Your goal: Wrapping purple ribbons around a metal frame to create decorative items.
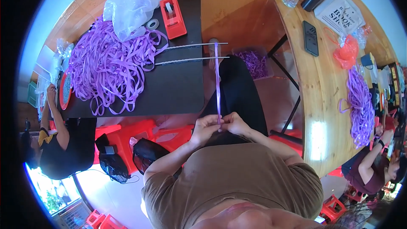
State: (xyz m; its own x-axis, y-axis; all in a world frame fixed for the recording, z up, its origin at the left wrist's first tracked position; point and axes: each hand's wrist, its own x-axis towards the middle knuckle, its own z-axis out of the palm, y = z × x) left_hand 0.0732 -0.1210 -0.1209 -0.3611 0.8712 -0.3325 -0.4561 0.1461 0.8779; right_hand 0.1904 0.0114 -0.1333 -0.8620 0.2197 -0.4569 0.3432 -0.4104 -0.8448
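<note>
A narrow purple ribbon (218, 87) runs taut from two thin metal rods (186, 59) down to my hands, close in front of my body. Its far end lies across both rods, near their tips; whether it loops around them I cannot make out. My left hand (205, 129) pinches the near end of the ribbon between thumb and fingers. Right beside it, my right hand (235, 125) is closed at the same spot, its fingertips touching the ribbon. The exact shape of the ribbon between the fingers is hidden. Both rods stick out past the black table's (180, 93) right edge.
A big heap of purple ribbon (110, 68), a plastic bag (131, 8) and a red tape dispenser (173, 19) lie on the black table. A bin (254, 62) of purple pieces stands below. The wooden table (305, 93) holds a phone (310, 38) and more ribbon (360, 106). Other people sit either side.
</note>
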